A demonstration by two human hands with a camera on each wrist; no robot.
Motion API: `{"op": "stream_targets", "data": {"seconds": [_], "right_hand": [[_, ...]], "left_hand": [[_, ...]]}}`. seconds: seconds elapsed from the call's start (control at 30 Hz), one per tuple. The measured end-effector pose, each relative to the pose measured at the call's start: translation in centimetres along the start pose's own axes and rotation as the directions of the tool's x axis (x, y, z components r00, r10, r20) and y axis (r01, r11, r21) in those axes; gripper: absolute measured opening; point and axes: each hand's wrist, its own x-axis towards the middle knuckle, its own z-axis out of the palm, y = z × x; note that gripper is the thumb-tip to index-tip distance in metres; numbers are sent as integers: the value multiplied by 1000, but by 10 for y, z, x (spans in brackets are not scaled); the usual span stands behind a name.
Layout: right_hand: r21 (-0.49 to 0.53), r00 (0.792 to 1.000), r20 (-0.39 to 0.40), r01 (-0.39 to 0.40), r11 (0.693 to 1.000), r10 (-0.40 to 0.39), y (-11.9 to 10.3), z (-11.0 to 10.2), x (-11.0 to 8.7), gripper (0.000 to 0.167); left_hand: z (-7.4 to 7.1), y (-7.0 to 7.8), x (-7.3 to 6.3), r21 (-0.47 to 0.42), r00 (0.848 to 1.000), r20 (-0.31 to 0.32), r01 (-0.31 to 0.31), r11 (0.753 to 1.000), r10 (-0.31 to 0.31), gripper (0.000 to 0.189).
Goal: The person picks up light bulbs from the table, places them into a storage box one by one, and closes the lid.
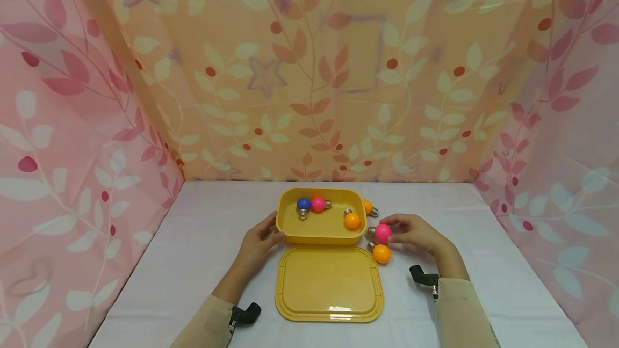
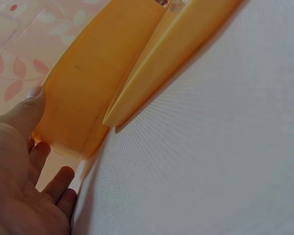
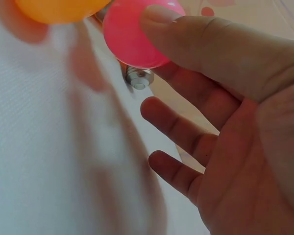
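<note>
As our right hand [image 1: 419, 234] pinches the pink bulb [image 1: 383, 233] by its round globe, that bulb sits just outside the yellow box [image 1: 321, 240], a little past three o'clock, its metal cap pointing to nine, toward the end wall. Whether it touches the surface [image 1: 217, 214] we cannot tell. Our left hand [image 1: 256, 243] has no closed grip: its loose fingers rest against the box between eight and nine o'clock.

To work well here, we judge a light pinch enough; the globe looks smooth, so thumb and fingers do best opposed across its middle. From the held bulb, one orange bulb [image 1: 381, 254] lies near at six o'clock and another orange bulb [image 1: 369, 208] at eleven, so we should lift before shifting sideways, or either may roll. Over the rim, the cap needs height so it does not catch. Inside, the blue bulb [image 1: 303, 204] lies at eleven, a second pink bulb [image 1: 317, 204] near twelve and a third orange bulb [image 1: 352, 221] toward four. Soft left-hand pressure could steady the box without disturbing the yellow lid [image 1: 329, 283] at six.
</note>
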Motion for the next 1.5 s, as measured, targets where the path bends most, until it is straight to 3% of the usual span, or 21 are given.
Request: {"op": "stream_targets", "data": {"seconds": [0.23, 0.6, 0.83, 1.27, 1.5], "right_hand": [[-30, 996, -90, -30, 999, 27, -7, -5, -7, 49], [-52, 972, -211, 94, 994, -103, -35, -14, -11, 50], [-3, 947, -262, 189, 982, -183, -55, -13, -6, 50], [-65, 948, -264, 165, 984, -176, -83, -6, 3, 54], [-148, 940, -194, 254, 956, -280, -112, -3, 14, 48]], "left_hand": [[2, -3, -2, -11, 1000, 8, 11, 1000, -11, 66], [-2, -1, 1, 2, 1000, 9, -11, 1000, 11, 67], [-5, 3, 1, -8, 1000, -11, -24, 1000, 24, 66], [-2, -2, -1, -26, 1000, 1, -5, 1000, 5, 66], [-2, 1, 0, -13, 1000, -6, -6, 1000, 6, 66]]}}
